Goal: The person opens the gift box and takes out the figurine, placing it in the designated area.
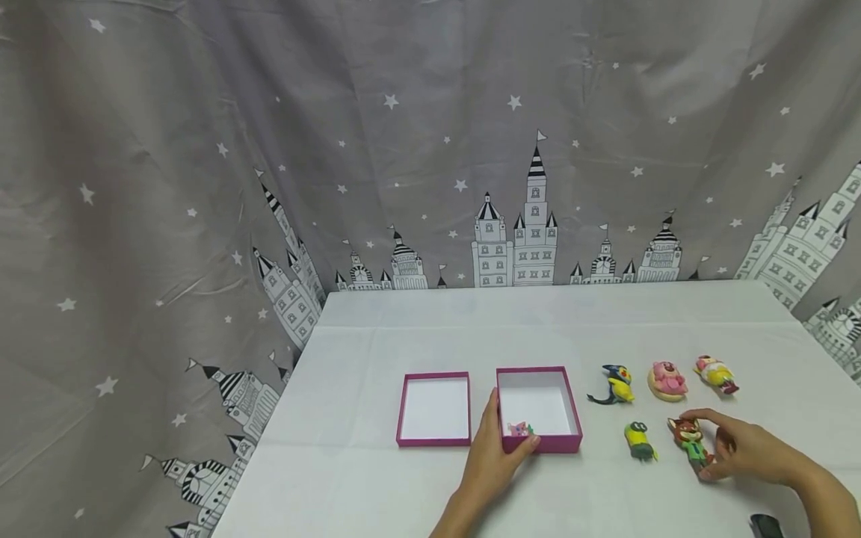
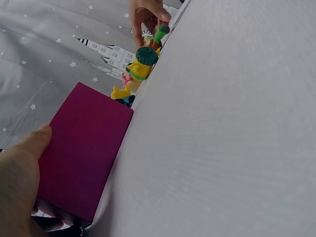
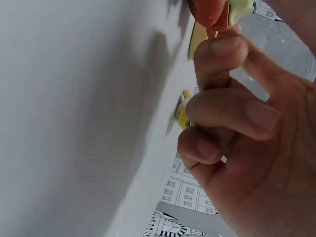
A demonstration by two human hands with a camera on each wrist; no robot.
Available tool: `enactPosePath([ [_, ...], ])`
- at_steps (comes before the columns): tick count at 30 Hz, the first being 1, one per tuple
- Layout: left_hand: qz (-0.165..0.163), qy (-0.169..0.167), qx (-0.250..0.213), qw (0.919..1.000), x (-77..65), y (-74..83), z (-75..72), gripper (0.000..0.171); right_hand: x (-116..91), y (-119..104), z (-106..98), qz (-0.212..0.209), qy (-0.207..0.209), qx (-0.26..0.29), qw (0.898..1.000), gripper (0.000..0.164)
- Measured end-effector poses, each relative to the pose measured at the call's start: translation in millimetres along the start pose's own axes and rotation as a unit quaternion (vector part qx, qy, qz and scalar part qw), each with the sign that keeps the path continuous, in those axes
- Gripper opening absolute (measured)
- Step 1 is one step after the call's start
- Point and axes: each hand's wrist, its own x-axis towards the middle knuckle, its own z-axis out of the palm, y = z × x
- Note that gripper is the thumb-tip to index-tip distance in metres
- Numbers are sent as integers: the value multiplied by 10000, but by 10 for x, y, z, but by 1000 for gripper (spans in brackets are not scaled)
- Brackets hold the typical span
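Note:
My left hand (image 1: pixel 489 462) grips the near left corner of a magenta box (image 1: pixel 560 445), thumb along its front wall and fingers at its left side. Inside the white interior lies a small pink and green figurine (image 1: pixel 520 429), low by the front wall. On the right, my right hand (image 1: pixel 755 450) pinches a fox figurine (image 1: pixel 689 436) in green clothes, index finger by its head and thumb by its feet. Just left of it is a yellow and green minion-like figurine (image 1: pixel 640 441). In the right wrist view, the fox's orange part (image 3: pixel 207 11) shows beyond the curled fingers.
A shallow magenta-edged lid (image 1: pixel 433 442) lies left of the box. Farther back on the right are a blue and yellow figurine (image 1: pixel 617 385), a pink bear figurine (image 1: pixel 667 381) and a yellow and pink figurine (image 1: pixel 716 374). A dark object (image 1: pixel 766 525) sits at the near right edge.

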Motion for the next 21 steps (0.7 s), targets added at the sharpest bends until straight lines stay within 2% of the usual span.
enactPosePath([
  [8,41,15,-9,10000,-6,8,10,96,-52,-57,5,642,-107,-153,9978,87],
  [12,11,-47,-4,10000,-9,15,7,96,-116,-189,-49,840,41,-525,9951,89],
  [14,-10,-55,-11,10000,-10,18,3,97,-129,-307,-71,632,328,-839,9939,84],
  [17,-4,-18,-18,10000,-8,14,1,96,-77,-527,-80,-209,1040,-1165,9875,67],
  [19,23,9,-27,10000,-5,9,3,96,7,-687,-63,-732,1414,-1108,9810,55],
  [21,48,18,-35,10000,-1,3,10,96,122,-830,-32,-1071,1570,-924,9774,44],
])
